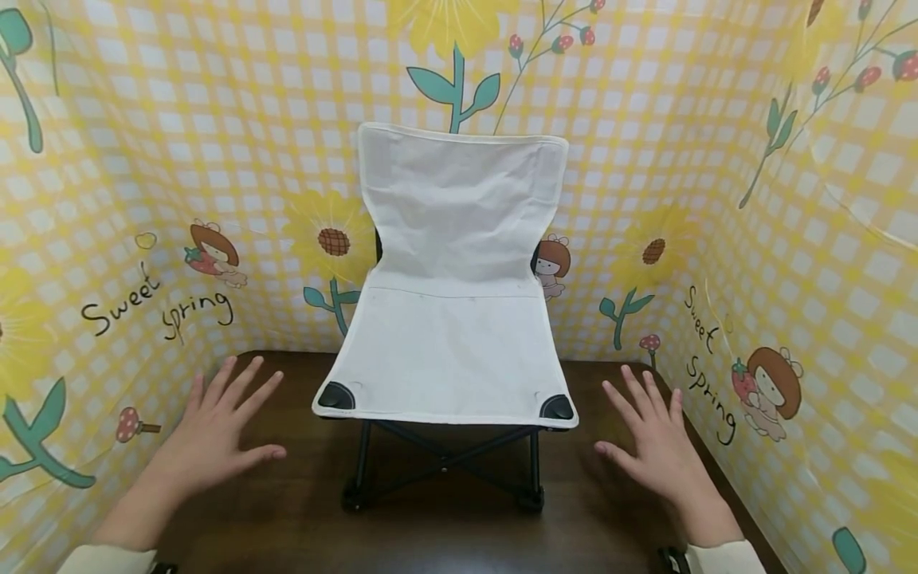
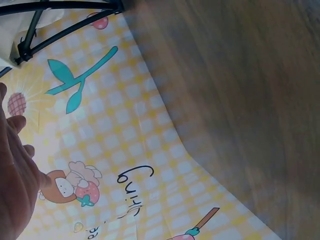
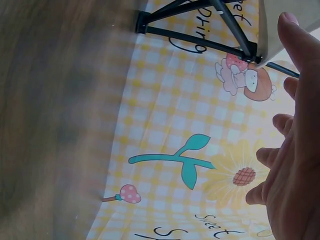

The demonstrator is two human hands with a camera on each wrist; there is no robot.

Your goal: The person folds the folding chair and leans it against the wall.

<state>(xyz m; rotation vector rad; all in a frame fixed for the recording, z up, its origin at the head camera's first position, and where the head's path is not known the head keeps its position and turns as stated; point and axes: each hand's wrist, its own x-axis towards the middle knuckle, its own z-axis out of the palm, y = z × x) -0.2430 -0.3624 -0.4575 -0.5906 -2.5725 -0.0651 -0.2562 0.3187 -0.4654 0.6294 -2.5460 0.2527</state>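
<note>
A small folding chair (image 1: 452, 343) with a white fabric seat and back stands unfolded in the middle of the head view. Its black crossed legs (image 1: 444, 460) rest on the brown wooden surface, and black patches cover the two front seat corners. To the chair's left, my left hand (image 1: 218, 426) is held with fingers spread, apart from the chair and holding nothing. My right hand (image 1: 653, 442) mirrors it on the other side, also spread and bare. Part of the black frame (image 3: 200, 40) shows near the right hand in the right wrist view.
Yellow-and-white checked cloth (image 1: 287, 135) with flowers, cartoon figures and lettering hangs behind the chair and along both sides. Dark brown wood (image 1: 287, 526) lies beneath the chair and hands, its back edge meeting the cloth.
</note>
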